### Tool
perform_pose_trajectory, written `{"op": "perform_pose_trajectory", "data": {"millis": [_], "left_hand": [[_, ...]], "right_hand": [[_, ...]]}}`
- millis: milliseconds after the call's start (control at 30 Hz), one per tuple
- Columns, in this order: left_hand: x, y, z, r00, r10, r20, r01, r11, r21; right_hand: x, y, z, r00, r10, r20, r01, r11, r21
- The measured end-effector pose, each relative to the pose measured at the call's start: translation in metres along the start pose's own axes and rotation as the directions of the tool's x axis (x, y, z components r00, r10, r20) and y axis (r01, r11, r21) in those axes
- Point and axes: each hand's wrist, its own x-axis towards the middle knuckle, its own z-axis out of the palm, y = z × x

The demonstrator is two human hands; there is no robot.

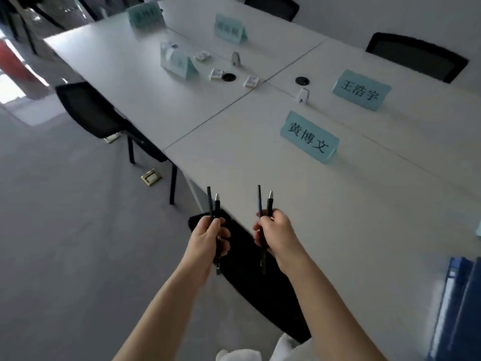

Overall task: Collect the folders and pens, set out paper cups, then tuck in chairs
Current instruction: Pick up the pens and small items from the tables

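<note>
- Two dark pens (214,208) are held upright in the left hand (208,239), one silver tip pointing up; they are seen over the floor, beside the counter edge.
- Two more dark pens (265,204) are gripped upright in the right hand (276,237), above the near counter edge.
- Blue folders (458,308) lie at the right edge of view on the white counter (260,162).
- A black chair (250,269) is seen below the hands, its back against the counter edge.
- Another black chair (88,110) stands further along the same side.
</note>
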Motion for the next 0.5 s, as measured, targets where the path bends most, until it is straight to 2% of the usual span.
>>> {"op": "perform_pose_trajectory", "data": {"millis": [200, 367, 500], "left_hand": [[-0.031, -0.001, -0.118, 0.989, 0.006, -0.149, -0.021, 0.995, -0.101], [-0.023, -0.005, -0.167, 0.965, -0.053, -0.256, 0.007, 0.984, -0.178], [0.007, 0.008, -0.191, 0.953, -0.094, -0.288, 0.039, 0.981, -0.189]], "right_hand": [[-0.038, 0.008, 0.09, 0.995, 0.001, 0.096, -0.002, 1.0, 0.009], [-0.036, 0.007, 0.128, 0.994, 0.019, 0.105, -0.019, 1.0, 0.001], [-0.008, -0.004, 0.153, 0.996, 0.043, 0.082, -0.043, 0.999, 0.0]]}}
